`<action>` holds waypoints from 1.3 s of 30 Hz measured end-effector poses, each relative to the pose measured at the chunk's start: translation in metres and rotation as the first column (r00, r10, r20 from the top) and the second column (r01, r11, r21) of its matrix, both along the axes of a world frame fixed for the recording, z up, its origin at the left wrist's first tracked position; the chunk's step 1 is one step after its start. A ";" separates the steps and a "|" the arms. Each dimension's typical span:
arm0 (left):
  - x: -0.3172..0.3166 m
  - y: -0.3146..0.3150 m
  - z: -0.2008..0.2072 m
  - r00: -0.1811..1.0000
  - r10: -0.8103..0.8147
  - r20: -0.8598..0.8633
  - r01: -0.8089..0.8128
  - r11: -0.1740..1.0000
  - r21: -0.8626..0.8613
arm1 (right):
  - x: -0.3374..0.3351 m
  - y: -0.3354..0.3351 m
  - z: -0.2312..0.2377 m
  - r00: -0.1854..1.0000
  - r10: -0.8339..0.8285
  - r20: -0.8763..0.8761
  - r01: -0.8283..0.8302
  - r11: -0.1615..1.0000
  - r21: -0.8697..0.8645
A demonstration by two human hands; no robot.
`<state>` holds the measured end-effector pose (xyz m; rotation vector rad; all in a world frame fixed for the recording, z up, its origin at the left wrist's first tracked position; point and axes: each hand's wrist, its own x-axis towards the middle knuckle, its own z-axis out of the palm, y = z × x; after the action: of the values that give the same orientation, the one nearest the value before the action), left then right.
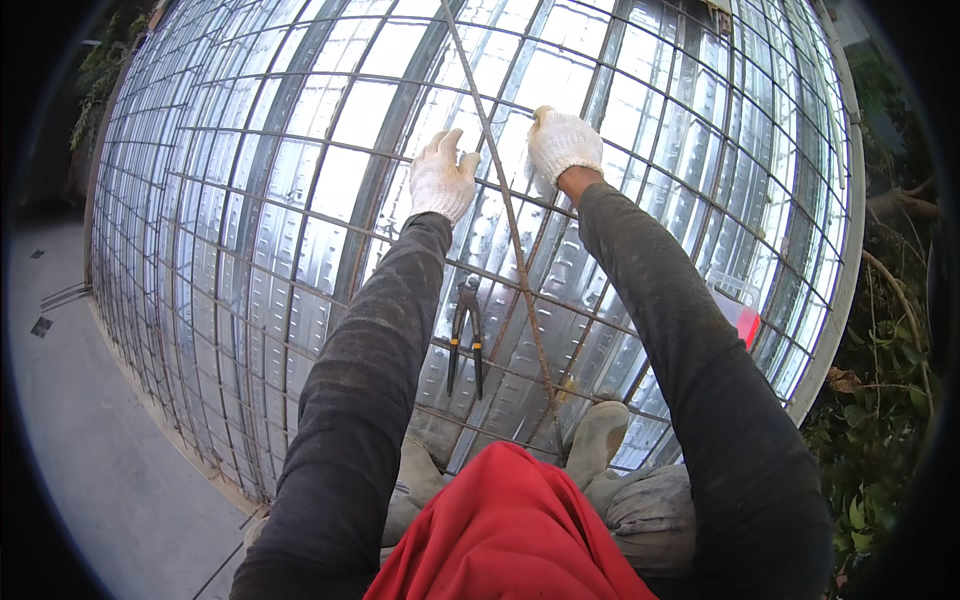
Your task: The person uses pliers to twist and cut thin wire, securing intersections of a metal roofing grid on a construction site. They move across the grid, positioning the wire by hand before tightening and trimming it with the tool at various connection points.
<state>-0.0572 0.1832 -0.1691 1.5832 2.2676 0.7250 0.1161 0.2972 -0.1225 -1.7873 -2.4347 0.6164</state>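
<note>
**A:** Describe the work surface, largest item first.

**B:** I see a corrugated metal deck [300, 200], shiny and ribbed, filling most of the view. A rebar grid [330, 150] lies over it in square cells. To the left is a concrete slab [110, 450]; foliage [880, 400] borders the right edge. One long diagonal rebar [510, 215] crosses the grid from the top toward my knees.

**A:** Hand states?

**B:** Both wear white knit gloves. My left hand [441, 180] rests flat on the grid just left of the diagonal rebar, fingers spread, gripping nothing. My right hand [563, 145] lies just right of the bar, fingers curled downward; I cannot tell whether it grips a wire.

**A:** Tools nearby?

**B:** Pliers [466, 335] with dark handles lie on the grid between my forearms, untouched. A red container [742, 318] sits at the right, well apart from both hands.

**A:** Procedure advice?

**B:** In my judgement: seat the diagonal bar on a crossing, hold it with both palms, then tie.
</note>
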 end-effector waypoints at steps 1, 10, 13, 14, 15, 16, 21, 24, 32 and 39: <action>0.004 -0.010 -0.002 0.998 -0.005 -0.070 0.014 0.992 0.126 | 0.007 0.008 0.004 0.999 0.021 0.037 -0.021 1.000 0.002; -0.070 -0.212 0.124 0.871 -0.489 0.044 0.425 0.705 -0.568 | 0.060 -0.055 0.095 0.912 -0.245 -0.328 0.234 0.970 -0.071; -0.050 -0.283 0.157 0.872 -0.432 0.231 0.446 0.507 -0.737 | 0.091 -0.122 0.152 0.949 -0.242 -0.202 0.212 0.964 -0.158; -0.034 -0.299 0.159 0.899 -0.355 0.257 0.418 0.521 -0.744 | 0.101 -0.145 0.180 0.964 -0.197 -0.180 0.150 0.958 -0.246; -0.013 -0.307 0.151 0.918 -0.282 0.279 0.392 0.539 -0.746 | 0.112 -0.177 0.201 0.955 -0.173 -0.242 0.110 0.961 -0.254; 0.008 -0.319 0.144 0.933 -0.200 0.298 0.359 0.553 -0.752 | 0.116 -0.206 0.236 0.958 -0.156 -0.242 0.053 0.921 -0.386; 0.095 -0.255 0.082 0.969 0.239 0.058 -0.130 0.698 -0.704 | 0.146 -0.321 0.384 0.858 -0.477 -0.190 0.151 0.587 -0.795; 0.132 -0.206 0.062 0.910 0.411 -0.051 -0.316 0.607 -0.729 | 0.166 -0.378 0.392 0.752 -0.650 -0.112 0.304 0.492 -0.816; 0.055 -0.254 0.102 0.937 0.300 0.182 -0.088 0.703 -0.706 | 0.175 -0.490 0.279 0.718 -0.679 -0.151 0.409 0.588 -0.698; -0.028 -0.445 0.353 0.955 0.159 0.250 0.235 0.110 -0.966 | 0.155 -0.442 0.375 0.540 -0.838 0.084 0.266 0.075 -0.961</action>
<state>-0.0850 -0.2621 0.1839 0.6747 1.6427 -0.6113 0.2715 -0.1449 0.2520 -2.1492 -0.6021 2.2425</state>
